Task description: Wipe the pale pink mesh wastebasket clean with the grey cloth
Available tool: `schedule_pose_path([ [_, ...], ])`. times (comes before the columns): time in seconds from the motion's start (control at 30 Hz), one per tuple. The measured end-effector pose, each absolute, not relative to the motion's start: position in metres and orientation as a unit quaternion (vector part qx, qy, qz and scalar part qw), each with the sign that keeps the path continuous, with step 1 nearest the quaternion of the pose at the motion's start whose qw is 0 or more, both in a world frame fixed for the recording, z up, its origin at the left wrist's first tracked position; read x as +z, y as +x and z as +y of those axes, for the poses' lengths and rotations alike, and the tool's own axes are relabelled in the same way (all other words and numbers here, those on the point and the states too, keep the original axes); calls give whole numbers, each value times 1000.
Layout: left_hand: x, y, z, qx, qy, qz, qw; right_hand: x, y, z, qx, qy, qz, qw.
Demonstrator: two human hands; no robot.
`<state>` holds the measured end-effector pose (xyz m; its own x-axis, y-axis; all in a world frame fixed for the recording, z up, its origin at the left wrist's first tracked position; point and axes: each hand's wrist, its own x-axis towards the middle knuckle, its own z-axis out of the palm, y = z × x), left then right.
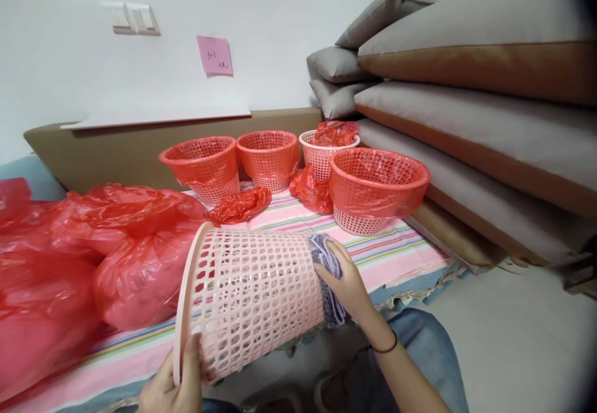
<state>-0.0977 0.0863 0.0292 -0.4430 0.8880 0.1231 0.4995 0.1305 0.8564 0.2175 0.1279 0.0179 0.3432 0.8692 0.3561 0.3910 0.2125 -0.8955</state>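
Observation:
A pale pink plastic wastebasket (261, 288) with a lattice wall lies tipped on its side in front of me, its mouth to the left. My left hand (180, 375) grips its rim, thumb on the outside and fingers partly hidden inside. Against the basket's base on the right, my right hand (342, 276) presses a folded grey and purple cloth (329, 279). The fingers of that hand are wrapped over the cloth.
Red-lined wastebaskets (380, 192) and a pale one (321, 161) topped with red plastic stand on a striped cloth (392, 254). Full red bags (140, 264) crowd the left. Stacked grey cushions (466, 108) rise at right. Crumpled red bags (242, 204) lie between baskets.

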Motion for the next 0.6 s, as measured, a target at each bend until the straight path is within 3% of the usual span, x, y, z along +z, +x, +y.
schedule_pose_path([
  [0.2, 35, -94, 85, 462, 478, 715, 217, -19, 222, 83, 327, -615, -404, 593],
  [0.3, 47, -84, 87, 482, 457, 698, 268, -35, 249, 56, 415, -609, -339, 585],
  [0.47, 50, -68, 81, 519, 441, 653, 331, -55, 311, 7, 473, -617, -79, 625],
  [0.6, 55, -59, 65, 521, 559, 584, 275, -59, 339, -18, 487, -588, -135, 631],
])
